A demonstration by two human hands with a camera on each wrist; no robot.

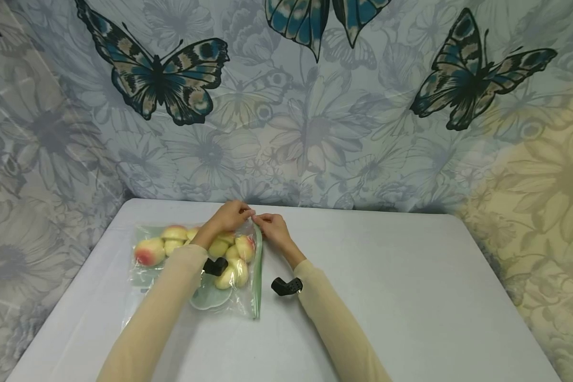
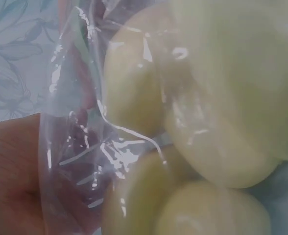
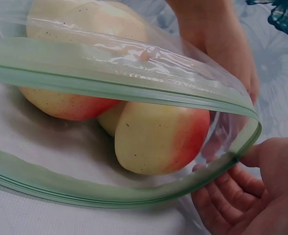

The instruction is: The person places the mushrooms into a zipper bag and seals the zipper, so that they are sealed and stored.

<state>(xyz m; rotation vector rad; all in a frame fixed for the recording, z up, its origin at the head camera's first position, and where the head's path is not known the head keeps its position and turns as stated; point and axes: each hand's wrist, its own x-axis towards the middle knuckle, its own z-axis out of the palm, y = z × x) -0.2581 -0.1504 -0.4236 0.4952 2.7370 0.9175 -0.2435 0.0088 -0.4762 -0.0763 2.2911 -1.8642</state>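
A clear zip bag point(image 1: 245, 302) with green zip strips lies on the left part of the table. Through its plastic show several yellow fruits point(image 1: 149, 251) with red blushes, peach- or apple-like; their exact kind is unclear. My left hand point(image 1: 226, 216) grips the bag near its far right corner, its fingertips partly hidden behind plastic in the left wrist view. Close beside it, my right hand point(image 1: 274, 229) pinches the end of the green zip strip point(image 3: 249, 137) between thumb and fingers. In the right wrist view, the bag's mouth gapes, with red-tipped fruit point(image 3: 161, 137) just inside.
A pale green scalloped dish point(image 1: 210, 301) shows at the bag's near side; whether inside or beneath is unclear. The white table point(image 1: 387, 286) stretches to the right. Behind it hangs a butterfly-patterned cloth point(image 1: 315, 132). Each wrist carries a black camera point(image 1: 286, 286).
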